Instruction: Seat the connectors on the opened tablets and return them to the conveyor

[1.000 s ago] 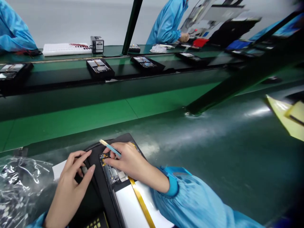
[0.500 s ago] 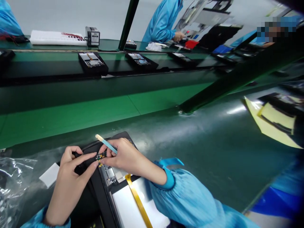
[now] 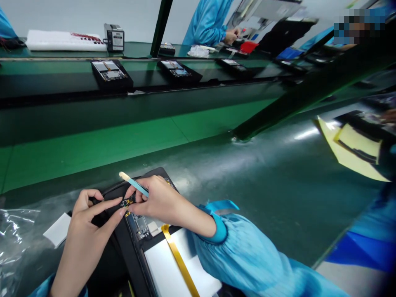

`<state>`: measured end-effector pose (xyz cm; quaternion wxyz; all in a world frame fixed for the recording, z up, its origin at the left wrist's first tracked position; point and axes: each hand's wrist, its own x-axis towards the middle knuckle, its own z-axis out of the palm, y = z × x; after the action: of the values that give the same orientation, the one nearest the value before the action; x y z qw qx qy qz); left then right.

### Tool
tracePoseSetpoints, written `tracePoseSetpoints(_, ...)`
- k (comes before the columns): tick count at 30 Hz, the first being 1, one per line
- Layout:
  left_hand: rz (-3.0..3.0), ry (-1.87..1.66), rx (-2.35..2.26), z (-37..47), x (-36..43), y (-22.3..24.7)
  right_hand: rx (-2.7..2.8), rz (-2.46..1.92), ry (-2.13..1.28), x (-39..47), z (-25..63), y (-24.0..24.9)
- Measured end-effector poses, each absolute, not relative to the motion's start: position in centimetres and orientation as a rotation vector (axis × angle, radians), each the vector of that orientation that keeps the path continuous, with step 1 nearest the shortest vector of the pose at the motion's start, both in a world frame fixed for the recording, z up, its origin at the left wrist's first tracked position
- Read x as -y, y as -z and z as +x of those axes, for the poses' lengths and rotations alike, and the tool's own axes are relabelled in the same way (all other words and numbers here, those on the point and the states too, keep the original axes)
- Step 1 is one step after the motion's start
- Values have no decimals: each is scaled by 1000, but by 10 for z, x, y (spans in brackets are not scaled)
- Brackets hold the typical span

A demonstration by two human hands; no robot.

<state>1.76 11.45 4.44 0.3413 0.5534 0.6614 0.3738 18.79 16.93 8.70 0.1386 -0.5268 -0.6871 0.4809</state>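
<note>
While the left hand [image 3: 85, 231] and the right hand [image 3: 157, 202] met over the upper end of one opened device [image 3: 145, 243] lying in a black tray [image 3: 114, 255], both pinched the same small black-and-gold camera part [image 3: 126, 202] between their fingertips, just above the circuit board of the device. The left hand closed thumb and forefinger narrowly on the left side of this part, and the right hand closed on its right side. The right hand also kept one thin blue stick [image 3: 133, 184] with a pale tip between its fingers, and this stick pointed up and to the left, away from the part. One yellow strip [image 3: 177, 260] ran down across the white area of the device. One white slip [image 3: 58, 229] lay on the dark green belt [image 3: 262, 185] just left of the tray, and one clear plastic bag [image 3: 12, 243] lay further left. On the far conveyor I counted three black trays [image 3: 111, 75] with devices in a row, well apart from the hands. Behind them stood one small grey box [image 3: 114, 37] beside one white tray [image 3: 62, 40]. One co-worker in a blue coat [image 3: 207, 22] was busy at the far bench. At the right edge lay one yellow sheet [image 3: 346, 152].
</note>
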Motion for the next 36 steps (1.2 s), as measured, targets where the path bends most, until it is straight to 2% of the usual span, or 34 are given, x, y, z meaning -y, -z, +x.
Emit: tracePoseSetpoints(36,1426,-784,-1983,33,-118,-60,2001,-1487,-1460,-177,188,-87)
